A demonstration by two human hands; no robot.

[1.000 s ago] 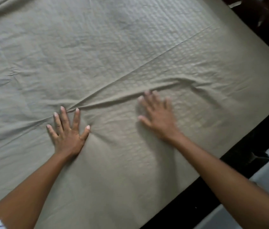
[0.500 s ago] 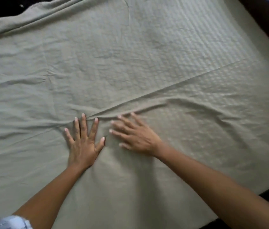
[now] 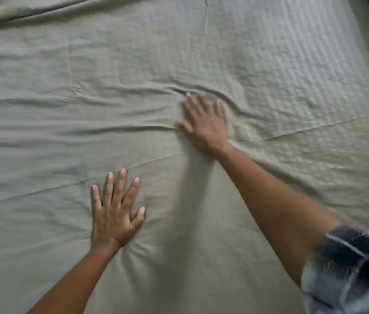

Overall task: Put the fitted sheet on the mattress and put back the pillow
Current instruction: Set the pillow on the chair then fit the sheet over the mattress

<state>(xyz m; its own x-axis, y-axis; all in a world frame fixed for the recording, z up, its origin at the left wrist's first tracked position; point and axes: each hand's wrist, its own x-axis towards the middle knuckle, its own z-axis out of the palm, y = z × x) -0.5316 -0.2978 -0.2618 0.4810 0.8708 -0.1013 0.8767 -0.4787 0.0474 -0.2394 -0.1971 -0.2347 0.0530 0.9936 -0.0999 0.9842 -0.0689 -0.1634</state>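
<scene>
**As the left hand (image 3: 114, 214) pins, the right hand (image 3: 205, 123) sweeps**

Where both palms lay together at the long crease (image 3: 314, 128) a moment ago, the right hand has slid beyond it, fingers straight, pushing wrinkles (image 3: 235, 103) ahead. The left hand presses flat, fingers spread, tips on the crease. The fitted sheet (image 3: 66, 64) covers the mattress; smoothing looks nearly done, pillow out of view.

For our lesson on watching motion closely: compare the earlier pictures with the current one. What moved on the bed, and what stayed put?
The right hand slid away from the left hand, forward across the pale grey-green fabric fitted sheet, pushing a curved fold of cloth ahead of its fingertips. Neither hand took hold of anything. The left hand stayed flat, fingers spread, pressing the sheet.
</scene>
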